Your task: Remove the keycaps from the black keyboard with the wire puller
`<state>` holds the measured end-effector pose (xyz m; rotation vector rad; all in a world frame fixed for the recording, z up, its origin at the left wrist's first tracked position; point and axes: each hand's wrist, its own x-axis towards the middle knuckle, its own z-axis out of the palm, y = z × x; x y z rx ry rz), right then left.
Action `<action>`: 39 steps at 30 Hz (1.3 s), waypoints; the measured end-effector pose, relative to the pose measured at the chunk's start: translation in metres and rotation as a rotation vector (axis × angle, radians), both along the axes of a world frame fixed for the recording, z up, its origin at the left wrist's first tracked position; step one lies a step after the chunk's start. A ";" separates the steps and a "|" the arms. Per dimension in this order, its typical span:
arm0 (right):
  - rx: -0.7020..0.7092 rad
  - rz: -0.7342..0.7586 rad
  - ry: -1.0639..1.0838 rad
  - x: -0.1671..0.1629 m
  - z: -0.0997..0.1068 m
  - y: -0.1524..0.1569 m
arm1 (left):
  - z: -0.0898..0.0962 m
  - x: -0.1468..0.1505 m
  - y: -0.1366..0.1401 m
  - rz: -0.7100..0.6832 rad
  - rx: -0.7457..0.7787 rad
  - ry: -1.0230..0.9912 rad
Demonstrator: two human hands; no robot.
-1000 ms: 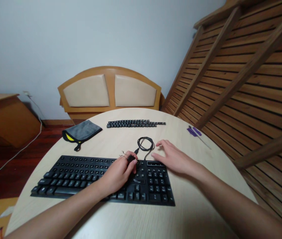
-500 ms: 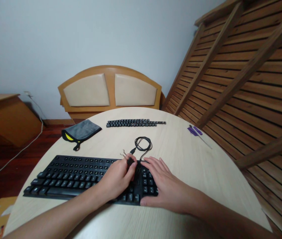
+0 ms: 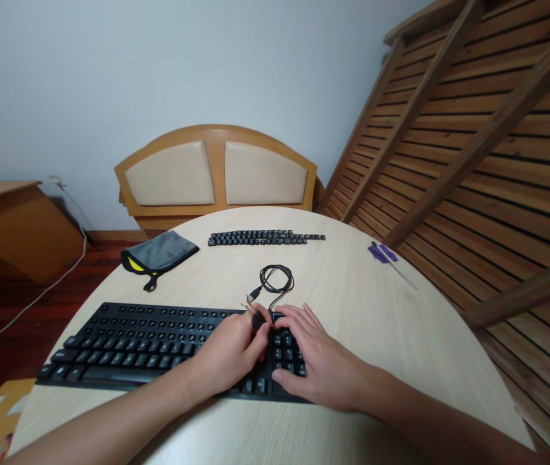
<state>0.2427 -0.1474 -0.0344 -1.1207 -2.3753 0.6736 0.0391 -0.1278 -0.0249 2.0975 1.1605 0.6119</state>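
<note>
A black keyboard (image 3: 129, 374) lies near the table's front edge; its upper rows show bare switches, while the lower rows and number pad carry keycaps. My left hand (image 3: 229, 355) is closed over the keyboard's right part, holding a wire keycap puller (image 3: 258, 319). The puller's bent wire ends point up and away from the keys. My right hand (image 3: 320, 361) lies over the number pad (image 3: 284, 352), fingers stretched forward and thumb apart on the lower keys. Its fingertips are close to the left hand's fingers. What lies beneath the left hand is hidden.
Loose keycaps (image 3: 255, 237) stand in rows at the back. A coiled cable (image 3: 277, 278) lies behind the keyboard. A grey cloth (image 3: 165, 250) is at the left; purple pieces and a thin rod (image 3: 398, 268) are at the right. Wooden slats (image 3: 449, 181) lean beyond the table.
The keyboard has slid slightly left, with its cable. My left hand has turned the puller a little and sits closer to the right hand, whose thumb now rests on the lower keys.
</note>
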 end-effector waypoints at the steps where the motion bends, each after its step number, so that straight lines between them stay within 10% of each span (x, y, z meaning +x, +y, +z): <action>1: 0.001 -0.012 0.004 0.000 -0.001 0.000 | 0.000 0.000 0.000 -0.009 -0.016 -0.009; 39: 0.181 -0.241 0.142 0.008 -0.003 0.027 | -0.010 0.000 0.010 0.073 -0.213 -0.417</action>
